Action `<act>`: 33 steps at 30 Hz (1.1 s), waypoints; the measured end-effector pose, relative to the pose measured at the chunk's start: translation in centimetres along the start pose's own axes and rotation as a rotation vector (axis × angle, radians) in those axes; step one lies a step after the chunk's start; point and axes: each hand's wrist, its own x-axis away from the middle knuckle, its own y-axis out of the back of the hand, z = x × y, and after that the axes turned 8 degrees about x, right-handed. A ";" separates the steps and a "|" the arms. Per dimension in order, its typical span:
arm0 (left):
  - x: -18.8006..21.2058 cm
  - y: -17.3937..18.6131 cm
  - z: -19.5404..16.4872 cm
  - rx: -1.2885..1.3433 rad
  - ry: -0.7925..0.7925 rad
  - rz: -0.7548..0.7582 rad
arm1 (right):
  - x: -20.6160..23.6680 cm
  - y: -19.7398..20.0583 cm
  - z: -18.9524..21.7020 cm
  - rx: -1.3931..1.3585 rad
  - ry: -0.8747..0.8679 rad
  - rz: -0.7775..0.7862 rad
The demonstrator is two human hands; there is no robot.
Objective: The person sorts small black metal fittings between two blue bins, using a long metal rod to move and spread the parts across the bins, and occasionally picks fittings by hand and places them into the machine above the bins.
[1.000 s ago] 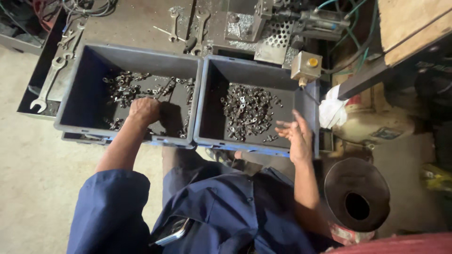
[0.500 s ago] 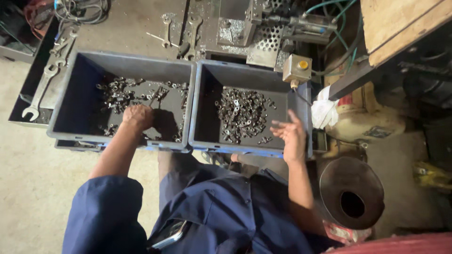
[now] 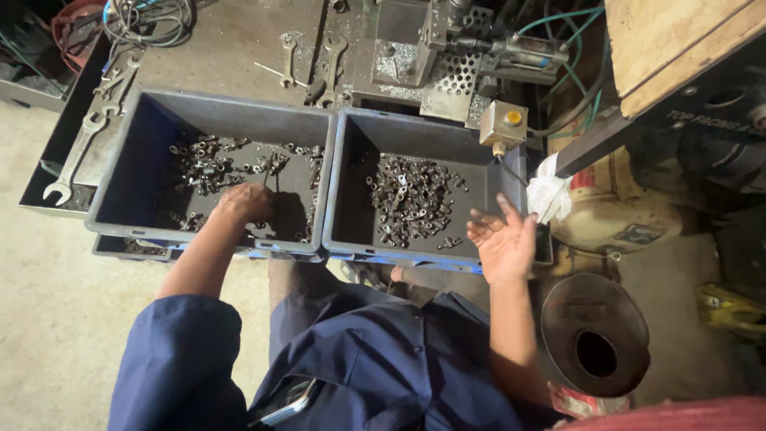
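- left hand [image 3: 243,203] down in left bin [image 3: 120,172], fingers curled among small metal parts [image 3: 203,164]; whether it grips any: can't tell
- right hand [image 3: 503,243] at 3 o'clock, fingers spread, empty, over right bin [image 3: 345,183] rim
- its parts [image 3: 411,199] untouched

Dark blue short-sleeved work overalls, bare forearms.

wrenches [image 3: 76,152] | white rag [image 3: 549,195] | yellow-button box [image 3: 503,124] | cables [image 3: 148,16]

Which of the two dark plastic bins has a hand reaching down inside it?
The left-hand dark plastic bin; the left hand is among its small metal parts.
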 end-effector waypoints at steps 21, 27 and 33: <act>10.5 6.3 -6.5 1.381 -0.264 -0.266 | 1.3 -10.3 -1.9 0.808 0.233 0.287; 11.5 2.0 -17.1 1.956 -0.510 0.066 | 2.5 -15.7 -0.3 0.918 0.627 0.406; 11.5 -0.2 -21.0 2.188 -0.456 0.353 | 2.8 -15.1 0.2 0.912 0.686 0.283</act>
